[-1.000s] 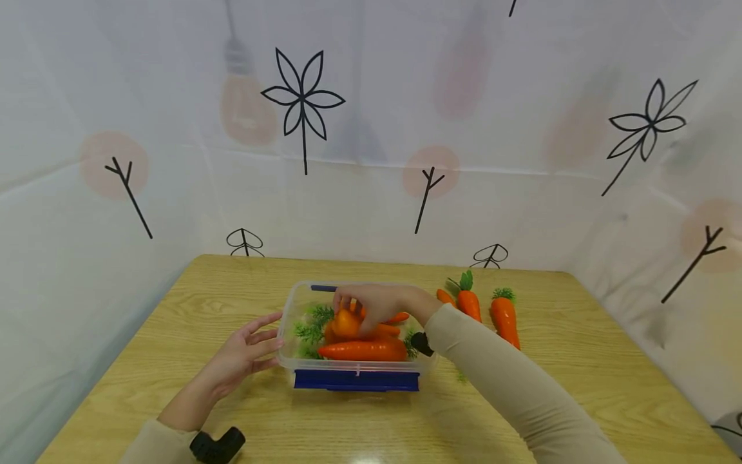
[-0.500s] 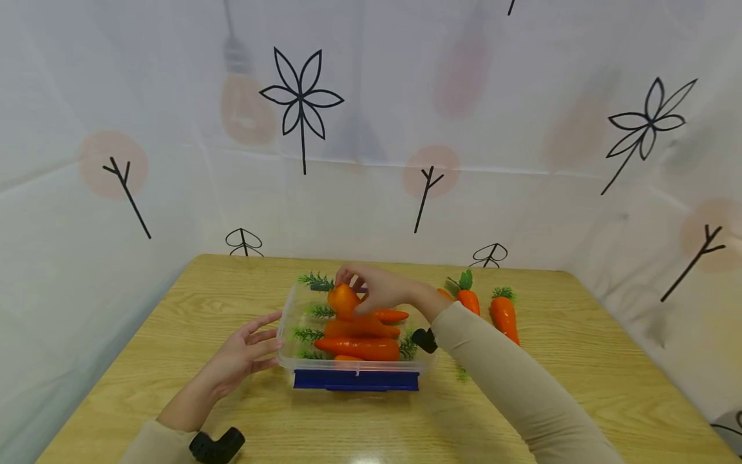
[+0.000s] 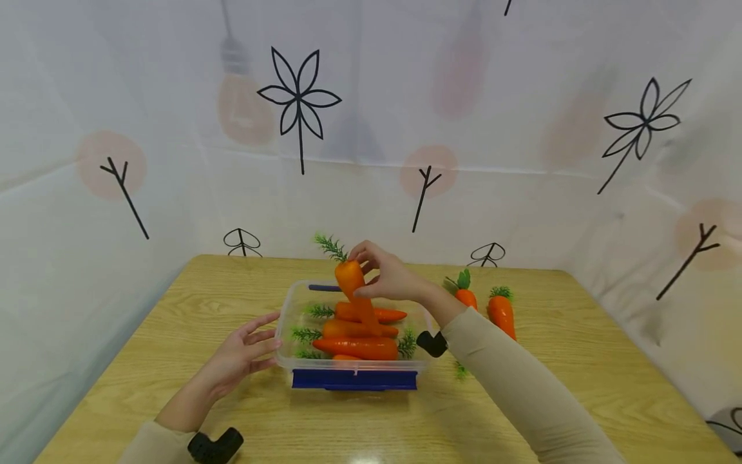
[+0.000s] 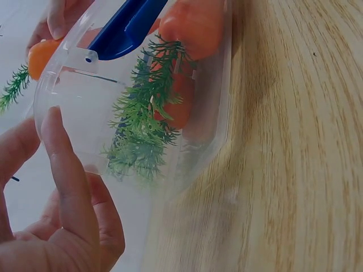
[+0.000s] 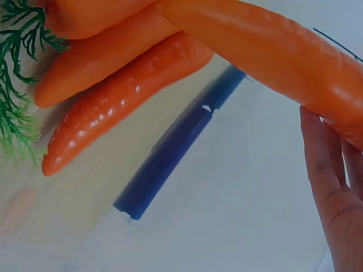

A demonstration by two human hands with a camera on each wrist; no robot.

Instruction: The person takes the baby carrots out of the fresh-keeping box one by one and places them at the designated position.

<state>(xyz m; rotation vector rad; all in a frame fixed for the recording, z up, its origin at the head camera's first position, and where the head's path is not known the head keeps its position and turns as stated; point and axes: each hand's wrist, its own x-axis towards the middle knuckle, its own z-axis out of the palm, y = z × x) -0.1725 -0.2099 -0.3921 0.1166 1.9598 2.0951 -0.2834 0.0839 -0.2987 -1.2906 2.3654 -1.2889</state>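
My right hand point(image 3: 387, 276) grips an orange carrot point(image 3: 350, 278) with a feathery green top, thumb and fingers about its upper part. The carrot slants, top up and to the left, its tip down inside a clear plastic box point(image 3: 431, 316) with blue clips. Close up in the right wrist view, fingers point(image 5: 326, 170) touch the held carrot point(image 5: 272, 51). Several more carrots point(image 3: 371, 348) lie crosswise in the box. Against the box's left wall rests my left hand point(image 3: 246, 351), its fingertips touching the plastic. In the left wrist view, one finger point(image 4: 68, 164) touches the wall near the rim.
To the right of the box, more carrots point(image 3: 501, 316) lie on the wooden table point(image 3: 556, 367), partly hidden by my right arm. A blue clip point(image 3: 355, 379) hangs at the box's front. Behind the table stands a patterned white cloth point(image 3: 359, 206).
My right hand has risen out of the box with a carrot, whose green top now stands above the far rim. The left hand has stayed against the box's left wall.
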